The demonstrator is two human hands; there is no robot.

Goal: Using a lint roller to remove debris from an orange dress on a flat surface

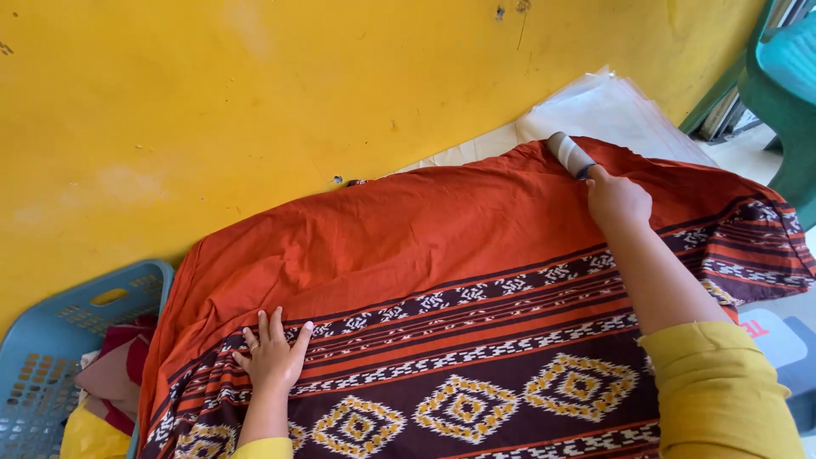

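We look down on an orange-red patterned cloth (442,246) spread flat, its long axis running from lower left to upper right of the frame, its plain field toward the yellow wall (255,93) and its dark banded border toward us. The left hand (274,357) lies in the lower left, palm down and fingers spread wide, pressing on the border band. The right hand (616,200) reaches to the upper right, closed round the handle of a lint roller (568,154). The white drum of the roller rests on the far edge of the cloth, tilted up and to the left from the hand. The roller thus lies beyond the right hand, which is much the nearer; the left hand is well apart from it, across the width of the cloth. A blue laundry basket (51,340) holding folded fabrics sits at the lower left, a green chair (786,93) at the upper right.
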